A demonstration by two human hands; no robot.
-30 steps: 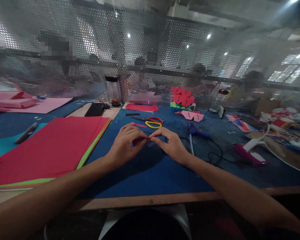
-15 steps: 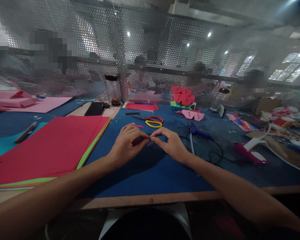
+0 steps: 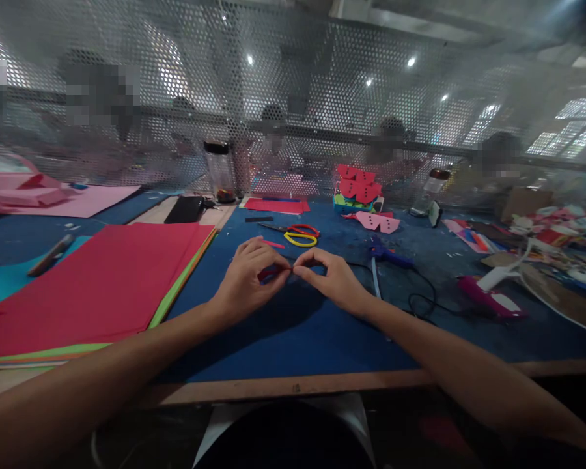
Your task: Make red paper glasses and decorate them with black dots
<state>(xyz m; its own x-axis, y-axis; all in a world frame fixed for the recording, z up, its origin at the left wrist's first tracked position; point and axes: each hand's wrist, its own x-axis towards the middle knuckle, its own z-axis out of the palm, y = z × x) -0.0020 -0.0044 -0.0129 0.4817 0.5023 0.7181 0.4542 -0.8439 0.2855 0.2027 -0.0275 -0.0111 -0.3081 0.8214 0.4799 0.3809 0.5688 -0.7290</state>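
Observation:
My left hand is closed in a pinch on a narrow red paper strip, which shows in the gap between thumb and fingers. Thumb and forefinger of my right hand pinch at the tip of the same strip. The fingertips of both hands nearly meet above the blue mat, and they cover most of the strip. Just behind the hands lie scissors with one red and one yellow handle. A pink-red paper strip lies beside my left fingers.
Left is a stack of coloured paper, red on top. A blue glue gun with its cord lies right, with a magenta tool beyond. Red cut-outs fill a small box. Jars and a perforated screen stand behind.
Both hands keep the same pinch at nearly the same spot. The fingers have shifted only slightly, and the view has tilted a little.

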